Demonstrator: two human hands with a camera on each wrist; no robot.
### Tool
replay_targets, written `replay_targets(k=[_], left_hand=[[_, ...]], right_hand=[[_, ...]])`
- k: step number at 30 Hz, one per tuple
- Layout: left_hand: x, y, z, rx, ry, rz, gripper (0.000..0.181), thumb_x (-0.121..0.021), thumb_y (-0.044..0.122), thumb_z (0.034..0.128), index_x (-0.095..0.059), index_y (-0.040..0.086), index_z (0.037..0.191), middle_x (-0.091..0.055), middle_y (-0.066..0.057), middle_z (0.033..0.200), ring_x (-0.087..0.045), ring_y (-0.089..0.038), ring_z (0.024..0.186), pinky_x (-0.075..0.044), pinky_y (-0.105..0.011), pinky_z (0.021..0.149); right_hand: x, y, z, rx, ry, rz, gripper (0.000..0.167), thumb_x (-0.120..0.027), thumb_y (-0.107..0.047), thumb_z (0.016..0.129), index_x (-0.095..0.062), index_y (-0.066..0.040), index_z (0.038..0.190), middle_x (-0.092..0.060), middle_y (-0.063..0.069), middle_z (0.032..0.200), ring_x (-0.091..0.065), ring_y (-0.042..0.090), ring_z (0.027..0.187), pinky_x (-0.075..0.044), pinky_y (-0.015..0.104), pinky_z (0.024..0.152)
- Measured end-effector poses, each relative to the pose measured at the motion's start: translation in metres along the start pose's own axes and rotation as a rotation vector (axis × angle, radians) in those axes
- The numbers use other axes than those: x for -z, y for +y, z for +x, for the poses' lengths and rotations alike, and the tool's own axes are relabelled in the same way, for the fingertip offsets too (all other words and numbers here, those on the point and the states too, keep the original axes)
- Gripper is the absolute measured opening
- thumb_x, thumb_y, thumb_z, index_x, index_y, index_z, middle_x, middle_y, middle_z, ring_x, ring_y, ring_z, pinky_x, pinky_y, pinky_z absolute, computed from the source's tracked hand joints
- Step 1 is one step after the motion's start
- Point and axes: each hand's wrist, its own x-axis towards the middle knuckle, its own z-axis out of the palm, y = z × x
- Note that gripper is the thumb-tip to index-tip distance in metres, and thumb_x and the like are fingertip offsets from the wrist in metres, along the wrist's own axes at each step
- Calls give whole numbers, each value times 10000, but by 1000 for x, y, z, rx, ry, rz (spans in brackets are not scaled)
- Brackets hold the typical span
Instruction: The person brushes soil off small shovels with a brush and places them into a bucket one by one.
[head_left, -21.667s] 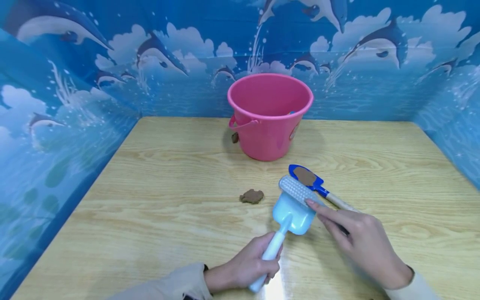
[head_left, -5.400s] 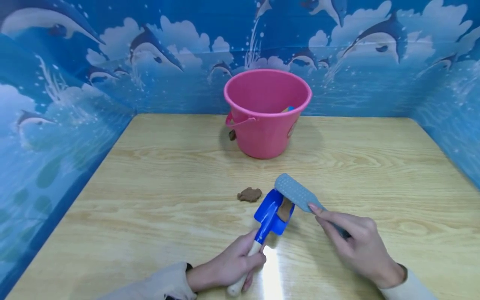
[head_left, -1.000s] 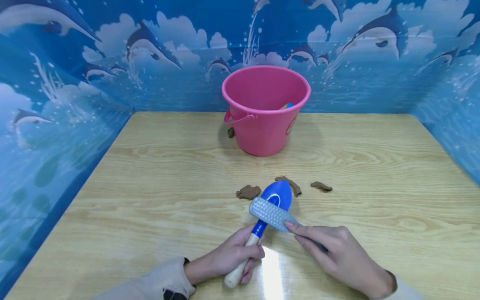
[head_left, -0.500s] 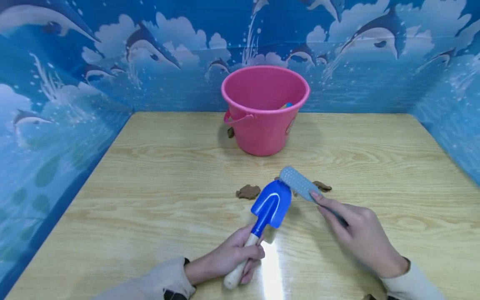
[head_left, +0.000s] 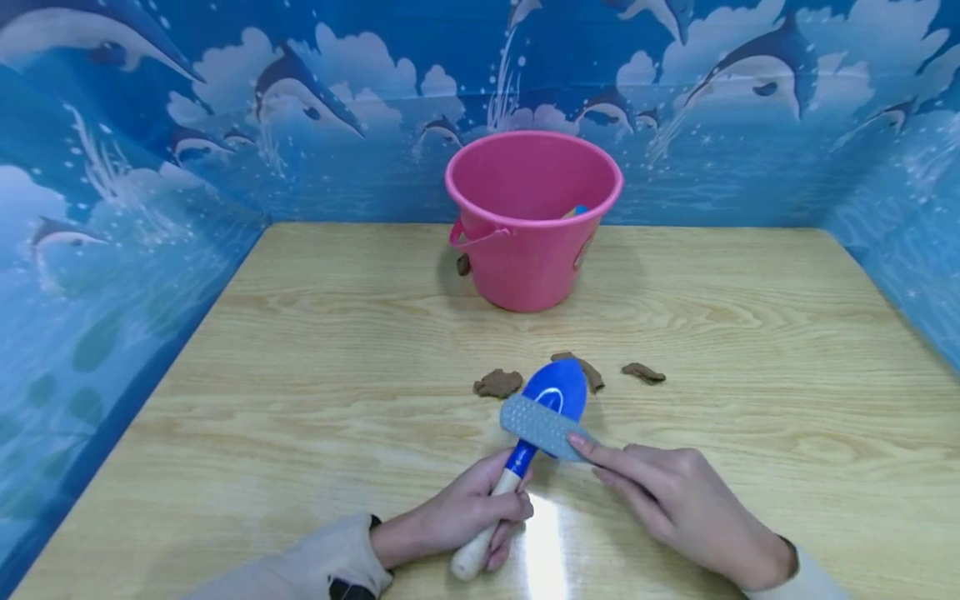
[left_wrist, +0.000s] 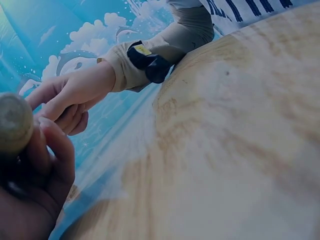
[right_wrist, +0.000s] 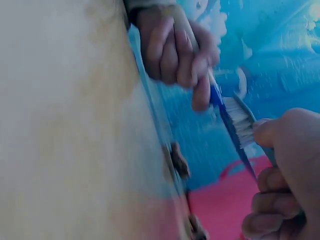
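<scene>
My left hand grips the pale handle of a small blue shovel, its blade pointing up and away from me. The handle's rounded end shows large in the left wrist view. A grey-blue brush is held in my right hand, laid across the lower blade. White bristles meet the blade in the right wrist view. Brown clay-like pieces lie around the tip: a flat one to the left, a curved strip partly behind the blade, and a short strip to the right.
A pink bucket stands at the back of the wood-patterned table, with something blue and yellow inside. One brown lump sits at the bucket's left. A dolphin-print sheet surrounds the table.
Earlier my left hand held a light blue scoop, now out of sight; the shovel lay on the table with brown clay. Clay strips now lie on the table. Lately the brush slid tipward and back.
</scene>
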Motion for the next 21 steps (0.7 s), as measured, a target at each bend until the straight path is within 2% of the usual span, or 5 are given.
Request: replay_targets(k=[7,11,15,18,21], left_hand=[[-1,0,0,-3,-13,-25,117,-450,-31,900,-348,20,923,-433,20,541,-476,-74,391,-450,-255,321],[0,1,0,25,-11,-7,124,-458,-4,923,-338,-29,944,-447,17,534,-499,-75,386,-472,-269,328],[0,1,1,50,-10,13,146,-466,25,940,-337,-45,946,-449,8,522,-509,-87,371,-483,-316,320],[1,0,1,55,-12,20,112,-464,28,942,-356,0,948,-454,8,527,-508,-91,370,-481,-363,310],[1,0,2,53,-22,38,96,-456,31,947,-362,18,959,-463,16,538,-513,-82,379,-482,-340,314]], right_hand=[[18,17,-4,-164,37,-182,343,-472,-284,1015,-632,-139,1281,-700,45,1108,-699,191,900,-578,293,749],[23,22,-5,-257,79,-183,343,-587,-121,945,-623,-105,1286,-683,100,1130,-666,153,978,-538,186,836],[15,15,-1,-142,145,-78,308,-510,-194,1001,-647,-38,1229,-686,102,1127,-634,90,1039,-476,118,896],[4,3,2,1,100,-24,387,-419,-279,1034,-659,-30,1208,-708,-27,880,-611,-54,744,-485,40,686],[-2,-5,2,51,31,-34,375,-407,-280,1038,-657,-75,1229,-514,-166,676,-332,-131,572,-305,-14,503]])
